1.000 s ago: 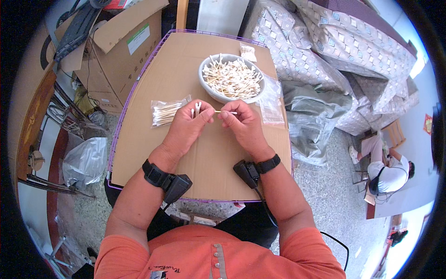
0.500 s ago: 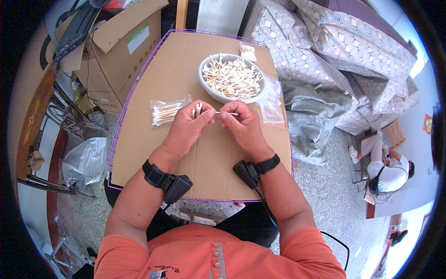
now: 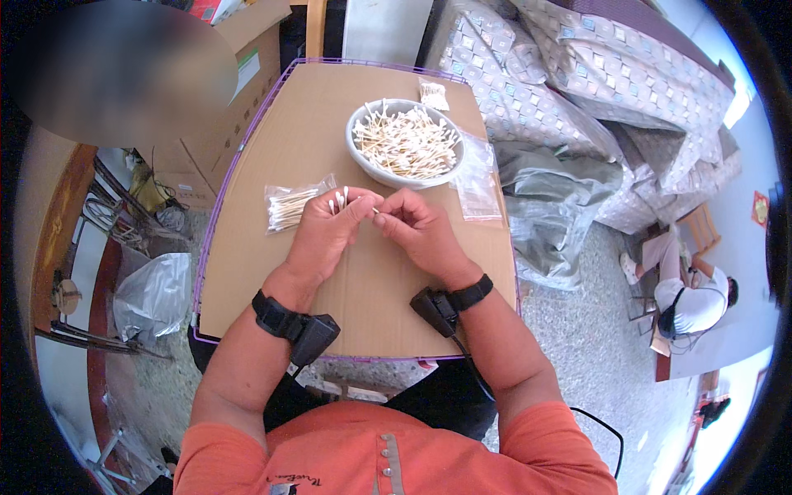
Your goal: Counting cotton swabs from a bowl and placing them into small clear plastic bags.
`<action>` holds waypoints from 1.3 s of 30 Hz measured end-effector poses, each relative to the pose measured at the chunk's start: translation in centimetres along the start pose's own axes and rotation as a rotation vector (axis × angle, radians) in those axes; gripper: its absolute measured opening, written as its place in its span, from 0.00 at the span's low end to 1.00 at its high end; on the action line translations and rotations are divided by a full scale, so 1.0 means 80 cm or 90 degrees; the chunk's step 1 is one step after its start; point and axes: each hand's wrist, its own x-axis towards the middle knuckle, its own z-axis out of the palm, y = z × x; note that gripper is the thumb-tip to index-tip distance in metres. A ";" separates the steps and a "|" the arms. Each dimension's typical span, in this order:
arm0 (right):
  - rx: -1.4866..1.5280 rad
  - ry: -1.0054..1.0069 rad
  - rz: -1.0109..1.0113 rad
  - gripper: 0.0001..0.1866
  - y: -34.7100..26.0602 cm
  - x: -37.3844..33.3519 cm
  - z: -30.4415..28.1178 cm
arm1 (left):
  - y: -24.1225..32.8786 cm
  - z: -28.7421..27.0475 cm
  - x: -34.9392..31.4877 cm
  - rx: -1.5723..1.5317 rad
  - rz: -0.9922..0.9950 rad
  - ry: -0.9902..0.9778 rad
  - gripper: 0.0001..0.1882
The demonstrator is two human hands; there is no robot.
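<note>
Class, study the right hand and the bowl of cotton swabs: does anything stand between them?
Nothing visible does. The right hand is just on the near side of the grey bowl, whose swabs lie uncovered; clear plastic lies to the bowl's right.

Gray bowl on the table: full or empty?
Full, or nearly so: cotton swabs pile up inside the gray bowl, hiding its bottom and reaching about rim level.

A person [image 3: 691, 304] in white sits near a wooden chair [image 3: 703, 228]

Storage rm, prob.: patterned bundles [image 3: 577, 70], cardbd box [image 3: 233, 128]
</note>
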 end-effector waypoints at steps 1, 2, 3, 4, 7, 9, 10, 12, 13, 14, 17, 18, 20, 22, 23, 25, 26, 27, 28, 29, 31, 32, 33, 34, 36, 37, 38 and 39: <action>-0.028 -0.015 0.022 0.05 0.003 0.000 -0.001 | 0.000 0.000 0.000 0.010 -0.005 -0.021 0.10; -0.028 -0.014 0.021 0.05 0.006 0.000 -0.001 | 0.000 0.001 0.000 0.021 -0.011 -0.042 0.10; -0.020 -0.022 0.022 0.05 0.009 0.001 -0.001 | 0.000 0.002 0.000 0.021 -0.011 -0.043 0.10; -0.012 -0.031 0.022 0.04 0.010 0.001 -0.001 | 0.000 0.004 0.001 0.026 -0.001 -0.046 0.11; -0.022 -0.031 0.036 0.04 -0.009 0.000 0.003 | -0.001 0.001 0.002 0.012 0.016 -0.060 0.14; -0.099 -0.021 -0.011 0.05 -0.018 0.000 0.000 | -0.004 -0.006 0.006 -0.008 0.029 -0.074 0.15; -0.173 -0.010 -0.055 0.05 -0.024 0.000 -0.003 | -0.008 -0.011 0.009 -0.055 0.025 -0.083 0.17; -0.202 0.025 -0.076 0.05 -0.041 0.004 -0.010 | -0.011 -0.014 0.011 -0.104 0.023 -0.088 0.18; -0.229 0.062 -0.095 0.05 -0.052 0.007 -0.014 | -0.012 -0.012 0.012 -0.110 0.054 -0.046 0.18; -0.235 0.059 -0.097 0.05 -0.067 0.010 -0.020 | -0.012 -0.009 0.013 -0.118 0.084 -0.005 0.19; -0.332 0.091 -0.155 0.06 -0.093 0.038 -0.041 | -0.004 -0.005 0.009 -0.187 0.051 -0.022 0.19; -0.337 0.087 -0.156 0.06 -0.099 0.051 -0.050 | -0.008 -0.006 0.010 -0.193 0.053 -0.021 0.19; -0.472 0.071 -0.191 0.06 -0.110 0.077 -0.064 | -0.017 -0.010 0.013 -0.235 0.035 -0.045 0.19; -0.511 0.054 -0.189 0.08 -0.104 0.098 -0.086 | -0.008 -0.002 0.011 -0.254 -0.001 -0.047 0.19; -0.569 0.032 -0.172 0.08 -0.098 0.109 -0.092 | -0.003 -0.002 0.010 -0.263 -0.037 -0.037 0.19; -0.636 -0.017 -0.112 0.12 -0.088 0.126 -0.093 | -0.013 -0.015 0.013 -0.297 -0.041 -0.071 0.19; -0.640 -0.017 -0.114 0.12 -0.081 0.132 -0.094 | -0.015 -0.016 0.014 -0.332 -0.053 -0.108 0.19; -0.665 -0.029 -0.122 0.12 -0.074 0.137 -0.093 | -0.016 -0.015 0.015 -0.334 -0.051 -0.110 0.19; -0.690 -0.041 -0.130 0.13 -0.068 0.142 -0.095 | -0.016 -0.013 0.015 -0.325 -0.050 -0.104 0.18; -0.696 -0.053 -0.106 0.14 -0.066 0.146 -0.093 | -0.016 -0.011 0.015 -0.316 -0.050 -0.095 0.18; -0.721 -0.056 -0.125 0.13 -0.060 0.154 -0.089 | -0.016 -0.011 0.014 -0.281 -0.055 -0.101 0.17; -0.746 -0.057 -0.140 0.13 -0.055 0.157 -0.090 | -0.016 -0.010 0.014 -0.246 -0.062 -0.110 0.17; -0.748 -0.057 -0.140 0.13 -0.051 0.160 -0.089 | -0.015 -0.009 0.013 -0.248 -0.061 -0.111 0.17; -0.766 -0.060 -0.128 0.13 -0.046 0.164 -0.089 | -0.012 -0.008 0.011 -0.227 -0.068 -0.127 0.16; -0.785 -0.065 -0.120 0.12 -0.043 0.170 -0.084 | -0.010 -0.009 0.011 -0.208 -0.070 -0.139 0.16; -0.799 -0.078 -0.115 0.12 -0.041 0.173 -0.082 | -0.011 -0.010 0.011 -0.212 -0.077 -0.152 0.17; -0.813 -0.090 -0.108 0.12 -0.038 0.175 -0.083 | -0.011 -0.010 0.010 -0.217 -0.083 -0.167 0.17; -0.814 -0.090 -0.110 0.12 -0.034 0.178 -0.083 | -0.011 -0.009 0.010 -0.217 -0.081 -0.166 0.17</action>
